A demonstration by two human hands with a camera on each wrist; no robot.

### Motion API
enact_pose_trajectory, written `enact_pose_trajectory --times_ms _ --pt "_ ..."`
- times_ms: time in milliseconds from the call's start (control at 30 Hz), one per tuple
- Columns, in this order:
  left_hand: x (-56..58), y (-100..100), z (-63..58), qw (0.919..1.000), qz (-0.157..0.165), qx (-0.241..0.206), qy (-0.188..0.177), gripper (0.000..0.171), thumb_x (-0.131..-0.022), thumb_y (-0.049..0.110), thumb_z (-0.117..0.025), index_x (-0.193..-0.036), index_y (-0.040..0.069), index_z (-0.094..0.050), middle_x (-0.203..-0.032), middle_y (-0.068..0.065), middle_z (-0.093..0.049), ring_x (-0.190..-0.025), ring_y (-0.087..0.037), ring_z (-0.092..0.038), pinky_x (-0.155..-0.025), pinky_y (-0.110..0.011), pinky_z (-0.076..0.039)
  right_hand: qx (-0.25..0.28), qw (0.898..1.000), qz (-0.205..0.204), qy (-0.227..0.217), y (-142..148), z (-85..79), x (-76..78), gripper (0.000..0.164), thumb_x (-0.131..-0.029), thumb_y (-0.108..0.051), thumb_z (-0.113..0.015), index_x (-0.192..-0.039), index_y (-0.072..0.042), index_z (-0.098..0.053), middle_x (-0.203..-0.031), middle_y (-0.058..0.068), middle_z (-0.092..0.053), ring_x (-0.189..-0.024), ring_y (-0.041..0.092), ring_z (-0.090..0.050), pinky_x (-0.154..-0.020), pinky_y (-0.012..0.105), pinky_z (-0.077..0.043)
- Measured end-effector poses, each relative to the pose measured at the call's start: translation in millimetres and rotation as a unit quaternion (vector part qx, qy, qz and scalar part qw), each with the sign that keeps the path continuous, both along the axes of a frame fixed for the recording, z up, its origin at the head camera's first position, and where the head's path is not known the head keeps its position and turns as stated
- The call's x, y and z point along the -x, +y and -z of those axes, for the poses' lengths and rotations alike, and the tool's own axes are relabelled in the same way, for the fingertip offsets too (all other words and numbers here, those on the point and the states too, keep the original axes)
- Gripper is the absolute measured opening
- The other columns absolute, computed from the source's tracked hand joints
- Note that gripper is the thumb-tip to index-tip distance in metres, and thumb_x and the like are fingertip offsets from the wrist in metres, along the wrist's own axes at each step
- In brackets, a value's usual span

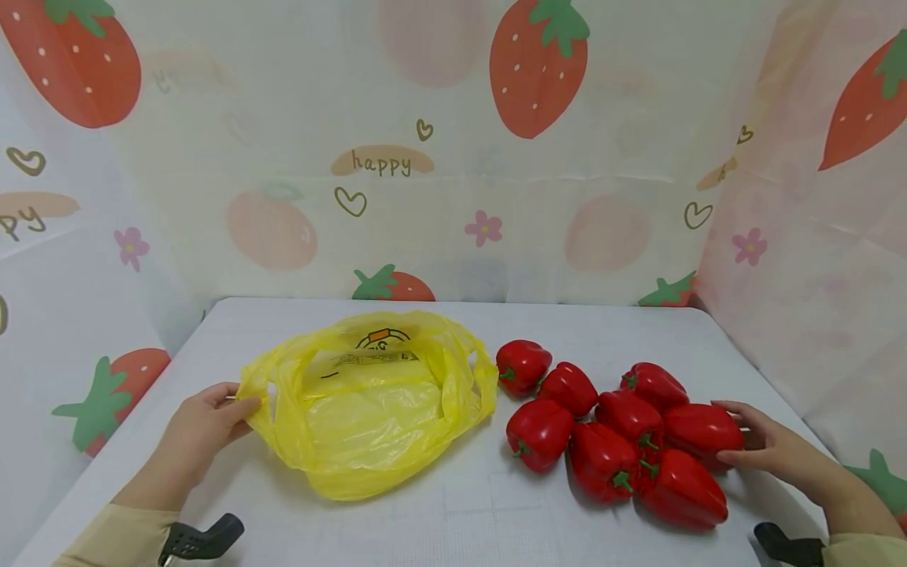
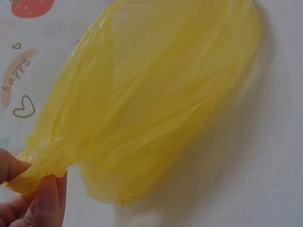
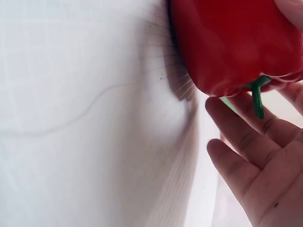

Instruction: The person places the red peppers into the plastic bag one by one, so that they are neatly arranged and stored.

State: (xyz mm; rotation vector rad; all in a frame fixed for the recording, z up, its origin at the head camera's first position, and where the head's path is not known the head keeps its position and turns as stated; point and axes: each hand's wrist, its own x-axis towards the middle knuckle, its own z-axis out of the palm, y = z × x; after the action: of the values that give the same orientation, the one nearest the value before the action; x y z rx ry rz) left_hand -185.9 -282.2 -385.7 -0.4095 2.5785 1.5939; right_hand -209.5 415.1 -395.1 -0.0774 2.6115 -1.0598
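A yellow plastic bag (image 1: 372, 421) sits with its mouth spread wide at the middle left of the table. My left hand (image 1: 209, 425) pinches the bag's left handle between thumb and fingers, and the left wrist view shows the gathered film in that pinch. Several red bell peppers with green stems lie in a group right of the bag. At the rightmost bell pepper (image 1: 704, 431), my right hand (image 1: 775, 453) has thumb and forefinger on either side of it. In the right wrist view the other fingers (image 3: 241, 142) are extended and spread beside its stem (image 3: 257, 100).
The white table (image 1: 468, 520) meets a strawberry-print cloth backdrop (image 1: 439, 94) behind and at both sides. One bell pepper (image 1: 523, 367) lies right beside the bag's right handle. Black wrist mounts (image 1: 205, 537) show at both cuffs.
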Motion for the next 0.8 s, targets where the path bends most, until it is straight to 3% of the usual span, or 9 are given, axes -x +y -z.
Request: enact_pose_trajectory --times_ms 100,333,567,800 --pt "-1.0 -2 -1.2 1.0000 0.000 -0.003 0.004 0.061 -0.090 0.040 -0.054 -0.131 -0.002 -0.040 -0.126 -0.023 -0.048 -0.091 -0.012 -0.060 -0.080 -0.028 -0.052 -0.009 1.000 0.005 -0.005 0 -0.3 -0.2 0.084 -0.079 -0.033 -0.069 -0.141 -0.003 -0.019 -0.128 0.030 -0.037 -0.106 0.035 -0.049 -0.077 0.049 -0.051" --pt "-3.0 -5 -3.0 0.9997 -0.005 -0.022 0.007 0.062 -0.089 0.041 -0.055 -0.132 -0.002 -0.039 -0.127 -0.024 -0.046 -0.088 -0.006 -0.061 -0.079 -0.026 -0.052 -0.001 1.000 0.008 0.007 -2 0.6 -1.4 0.083 -0.078 -0.033 -0.070 -0.138 0.000 -0.023 -0.131 0.028 -0.037 -0.111 0.041 -0.046 -0.078 0.047 -0.052" --pt "-4.6 -6 -3.7 0.9997 -0.009 -0.018 0.011 0.060 -0.089 0.039 -0.057 -0.129 -0.003 -0.042 -0.124 -0.023 -0.048 -0.085 -0.005 -0.061 -0.077 -0.025 -0.053 -0.007 1.000 0.011 0.023 1 -2.1 -0.7 0.078 -0.079 -0.033 -0.069 -0.136 0.000 -0.028 -0.129 0.028 -0.039 -0.107 0.037 -0.050 -0.075 0.046 -0.053" --pt "-5.4 -7 -4.1 0.9997 -0.017 -0.016 0.008 0.056 -0.089 0.034 -0.058 -0.125 -0.006 -0.045 -0.119 -0.021 -0.052 -0.082 -0.006 -0.061 -0.075 -0.024 -0.053 -0.021 0.998 0.017 0.055 6 -13.7 -2.1 0.081 -0.078 -0.033 -0.070 -0.136 0.003 -0.027 -0.129 0.031 -0.038 -0.109 0.047 -0.046 -0.073 0.048 -0.053"
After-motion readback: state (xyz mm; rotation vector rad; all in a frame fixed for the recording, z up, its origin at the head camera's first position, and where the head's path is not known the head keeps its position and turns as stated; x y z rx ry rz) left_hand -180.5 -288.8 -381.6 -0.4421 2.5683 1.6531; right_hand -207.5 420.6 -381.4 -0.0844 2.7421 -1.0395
